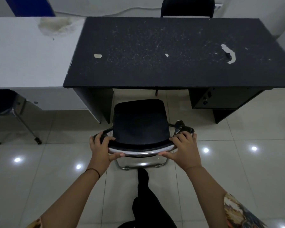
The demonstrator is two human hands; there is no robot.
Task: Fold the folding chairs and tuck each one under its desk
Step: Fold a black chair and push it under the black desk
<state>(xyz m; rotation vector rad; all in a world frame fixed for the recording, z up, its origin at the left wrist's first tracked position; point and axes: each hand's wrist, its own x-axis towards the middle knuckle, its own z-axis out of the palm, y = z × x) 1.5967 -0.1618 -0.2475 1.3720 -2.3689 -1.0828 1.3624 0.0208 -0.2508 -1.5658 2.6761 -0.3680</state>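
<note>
You are looking down on a glossy floor (59, 186) of pale square tiles, dotted with bright round reflections of ceiling lights (205, 150). The far wall (105, 5) is white, with a blue panel (32, 5) at its left and a cable (105, 14) running along its foot. A white outlet strip (218, 6) sits far right.

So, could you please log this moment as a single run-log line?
left hand: grips chair top rail | right hand: grips same rail | chair: in front of black desk, not yet under it
</note>
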